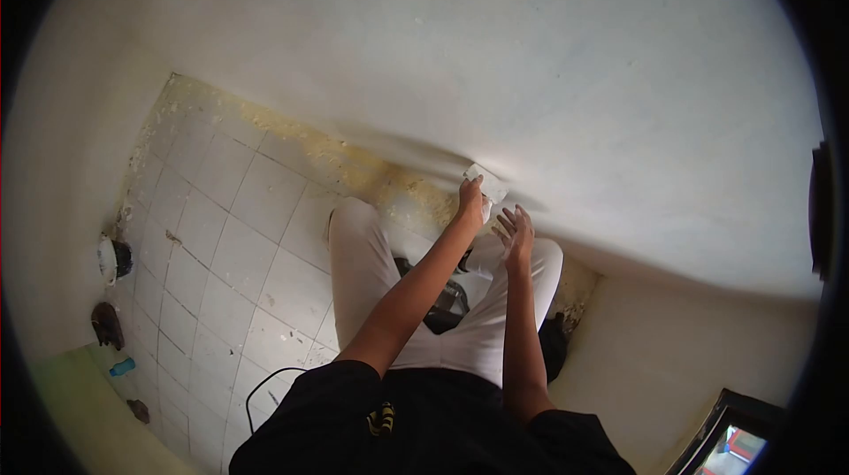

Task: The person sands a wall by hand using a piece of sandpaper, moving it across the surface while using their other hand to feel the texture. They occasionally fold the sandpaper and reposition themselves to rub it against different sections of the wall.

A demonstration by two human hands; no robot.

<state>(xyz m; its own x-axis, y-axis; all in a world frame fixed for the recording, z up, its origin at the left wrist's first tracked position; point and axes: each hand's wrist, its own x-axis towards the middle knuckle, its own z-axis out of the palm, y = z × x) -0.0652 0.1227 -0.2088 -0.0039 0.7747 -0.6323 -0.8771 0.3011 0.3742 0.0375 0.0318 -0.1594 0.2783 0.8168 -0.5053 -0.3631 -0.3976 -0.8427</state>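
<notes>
Clamped in the left hand (471, 203), a white pad (485, 183) presses against the wall (548, 77), just off centre toward 2 o'clock. The fingers wrap its lower edge; how tightly cannot be told. At 5 o'clock of the pad, just beside it, the right hand (515, 236) hangs open and empty, fingers spread, not touching the pad. Both arms rise from 6 o'clock, out of black sleeves. Below the hands lie legs (363, 263) in white trousers, with a dark bag (447, 302) between them. Tiled floor (221, 236) fills the 9 o'clock side, its edge by the wall stained yellow. A black cable (265, 384) curls at 7 o'clock. Near 8 o'clock a small blue thing (122, 367) lies beside dark lumps too blurred to name. A dark frame (721, 409) shows at 4 o'clock.
</notes>
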